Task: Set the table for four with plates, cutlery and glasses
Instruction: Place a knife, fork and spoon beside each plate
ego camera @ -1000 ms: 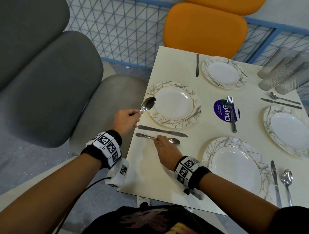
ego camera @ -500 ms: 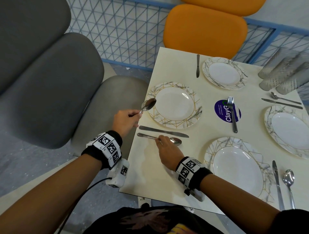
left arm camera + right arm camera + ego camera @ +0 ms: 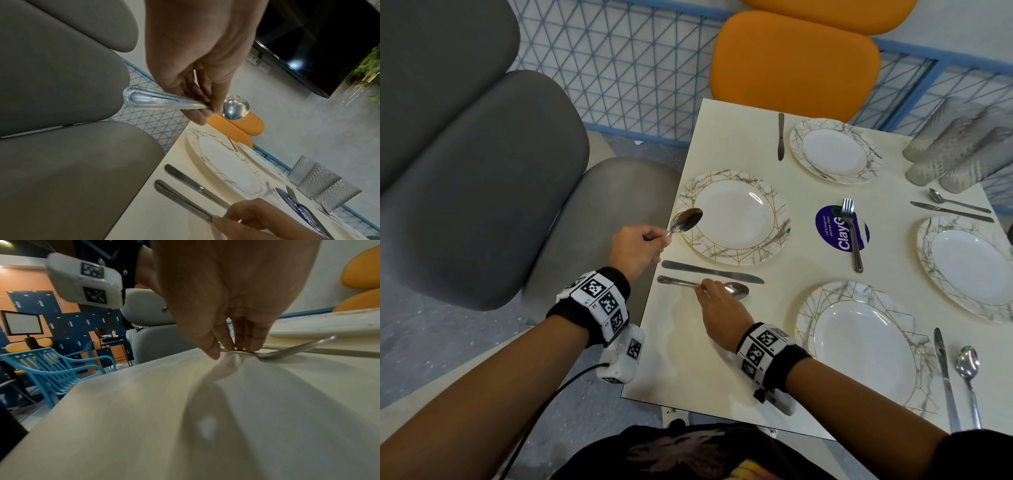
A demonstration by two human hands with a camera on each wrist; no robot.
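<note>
My left hand (image 3: 661, 240) holds a spoon (image 3: 686, 219) by its handle, in the air at the table's left edge, its bowl over the rim of the near-left plate (image 3: 736, 192). In the left wrist view the fingers (image 3: 197, 100) pinch that spoon's handle (image 3: 156, 102). My right hand (image 3: 705, 291) is down on a second spoon (image 3: 738, 289), which lies on the table beside a knife (image 3: 712, 272). In the right wrist view its fingertips (image 3: 228, 345) pinch this spoon (image 3: 287, 350) at the neck.
Three more plates (image 3: 835, 150) (image 3: 972, 267) (image 3: 863, 346) sit on the cream table (image 3: 688, 359), with knives and spoons by them. A fork (image 3: 852, 236) lies on a blue sticker in the middle. Several glasses (image 3: 955, 150) stand at the far right. Grey and orange chairs surround the table.
</note>
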